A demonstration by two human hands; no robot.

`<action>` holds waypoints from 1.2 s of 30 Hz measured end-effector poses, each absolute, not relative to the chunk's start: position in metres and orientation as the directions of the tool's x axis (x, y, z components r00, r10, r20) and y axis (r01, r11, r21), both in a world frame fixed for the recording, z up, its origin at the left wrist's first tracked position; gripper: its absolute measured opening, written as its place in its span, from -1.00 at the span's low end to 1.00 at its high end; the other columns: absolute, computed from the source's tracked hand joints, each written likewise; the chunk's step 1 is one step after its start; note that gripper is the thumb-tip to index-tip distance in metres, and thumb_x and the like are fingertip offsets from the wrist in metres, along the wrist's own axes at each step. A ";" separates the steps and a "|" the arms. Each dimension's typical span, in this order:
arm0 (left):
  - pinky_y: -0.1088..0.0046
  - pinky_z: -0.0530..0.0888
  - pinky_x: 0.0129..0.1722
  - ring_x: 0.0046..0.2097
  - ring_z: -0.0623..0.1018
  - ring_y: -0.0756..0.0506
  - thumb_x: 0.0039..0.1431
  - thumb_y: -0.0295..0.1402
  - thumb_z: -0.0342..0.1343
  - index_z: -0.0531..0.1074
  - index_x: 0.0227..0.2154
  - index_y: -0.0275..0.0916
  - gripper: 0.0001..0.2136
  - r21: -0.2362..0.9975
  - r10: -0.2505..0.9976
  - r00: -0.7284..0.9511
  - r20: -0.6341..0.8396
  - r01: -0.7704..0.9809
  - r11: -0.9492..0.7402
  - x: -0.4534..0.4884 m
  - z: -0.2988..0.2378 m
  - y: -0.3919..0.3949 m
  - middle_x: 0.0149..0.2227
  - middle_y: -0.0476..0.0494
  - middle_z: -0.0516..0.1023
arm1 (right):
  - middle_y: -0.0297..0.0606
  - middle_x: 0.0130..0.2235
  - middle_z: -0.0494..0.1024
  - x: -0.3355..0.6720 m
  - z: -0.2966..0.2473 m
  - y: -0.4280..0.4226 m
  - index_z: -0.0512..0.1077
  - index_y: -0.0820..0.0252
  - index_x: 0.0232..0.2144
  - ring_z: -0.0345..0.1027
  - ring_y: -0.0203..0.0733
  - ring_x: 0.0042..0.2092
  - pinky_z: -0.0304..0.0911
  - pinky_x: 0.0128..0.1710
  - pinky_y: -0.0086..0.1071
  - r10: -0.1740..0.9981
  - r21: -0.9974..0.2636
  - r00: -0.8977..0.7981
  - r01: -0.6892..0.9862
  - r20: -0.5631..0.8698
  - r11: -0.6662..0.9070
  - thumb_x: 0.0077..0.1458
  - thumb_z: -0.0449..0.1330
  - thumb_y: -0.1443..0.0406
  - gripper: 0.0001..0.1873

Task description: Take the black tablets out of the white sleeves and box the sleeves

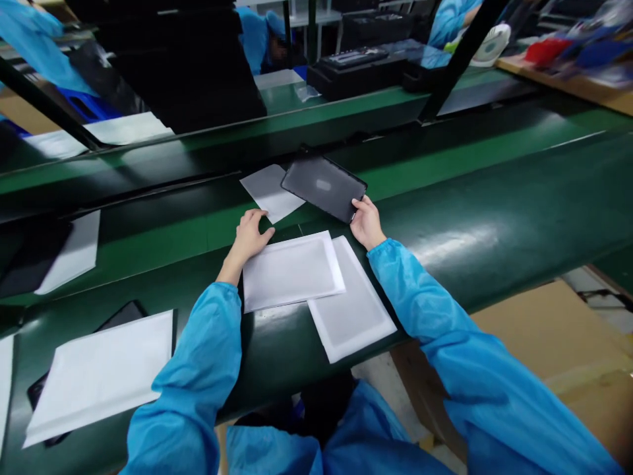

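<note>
My right hand [366, 222] grips the near corner of a dark flat tablet-like panel [323, 187], held tilted just above the green belt [494, 198]. My left hand [250, 236] rests with curled fingers on the far left corner of a white padded sleeve [291, 270] lying on the belt in front of me. A second white sleeve [353, 307] lies partly under it, to the right. A thin white sheet [271, 191] lies beyond my left hand, beside the panel.
At the left, more white sleeves [101, 373] lie over dark panels [119, 316] on the belt. Another white sheet [74, 251] lies further back. Black trays [356, 69] and people in blue coats are across the line. A cardboard box [544, 343] stands at the lower right.
</note>
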State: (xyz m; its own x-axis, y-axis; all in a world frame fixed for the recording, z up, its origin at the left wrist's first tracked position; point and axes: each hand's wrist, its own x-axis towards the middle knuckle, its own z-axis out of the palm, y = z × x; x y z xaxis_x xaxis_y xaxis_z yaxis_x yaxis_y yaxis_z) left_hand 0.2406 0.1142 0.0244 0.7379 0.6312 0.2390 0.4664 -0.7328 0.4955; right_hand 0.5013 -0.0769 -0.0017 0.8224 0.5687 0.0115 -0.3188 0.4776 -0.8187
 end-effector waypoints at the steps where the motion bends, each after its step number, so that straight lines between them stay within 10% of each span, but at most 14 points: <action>1: -0.01 0.49 0.22 0.19 0.49 -0.33 0.19 -0.34 0.23 0.50 0.10 -0.18 -0.60 0.481 0.617 0.758 0.211 0.468 -0.741 0.243 0.027 0.120 0.21 -0.31 0.46 | -0.37 -0.13 0.70 0.501 -0.002 -0.076 0.47 0.00 -0.23 0.55 -0.02 0.09 0.55 0.14 -0.04 0.582 -0.816 0.813 -0.334 0.004 0.472 -0.15 0.39 0.28 -0.65; 13: 0.15 0.53 -0.01 0.04 0.51 -0.35 0.27 -0.42 0.17 0.57 -0.29 -0.24 -0.92 0.189 0.544 0.807 0.230 0.511 -0.838 0.279 0.030 0.111 -0.17 -0.35 0.58 | -0.39 -0.21 0.65 0.501 -0.007 -0.075 0.46 0.00 -0.23 0.55 -0.03 -0.04 0.57 0.02 -0.07 0.616 -0.830 0.787 -0.362 -0.028 0.425 -0.14 0.43 0.20 -0.63; 26: 0.35 0.24 -0.32 -0.33 0.45 -0.14 0.13 -0.45 0.10 0.33 -0.45 -0.16 -0.91 0.264 0.638 0.656 0.404 0.584 -0.768 0.249 0.036 0.110 -0.41 -0.13 0.44 | -0.36 -0.17 0.64 0.502 -0.012 -0.069 0.47 -0.03 -0.13 0.52 0.02 0.03 0.55 0.06 0.00 0.680 -0.825 0.731 -0.419 -0.058 0.380 -0.16 0.40 0.18 -0.54; 36: 0.31 0.40 -0.18 -0.10 0.65 -0.27 0.26 -0.52 -0.01 0.47 0.00 -0.18 -0.68 0.219 0.813 0.497 0.303 0.794 -0.567 0.185 0.047 0.094 -0.06 -0.31 0.65 | -0.38 -0.18 0.65 0.490 -0.003 -0.060 0.50 -0.02 -0.22 0.54 0.02 -0.01 0.58 0.04 0.01 0.751 -0.761 0.641 -0.563 -0.156 0.322 -0.24 0.30 0.28 -0.59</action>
State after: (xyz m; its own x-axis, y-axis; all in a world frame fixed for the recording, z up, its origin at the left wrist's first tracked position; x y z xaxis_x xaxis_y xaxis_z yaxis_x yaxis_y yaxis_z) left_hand 0.1850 0.0944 0.0468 0.4972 0.8130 0.3031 0.7938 -0.5672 0.2195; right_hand 0.4904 -0.0599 -0.0031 0.6413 0.7513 -0.1558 -0.5626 0.3224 -0.7612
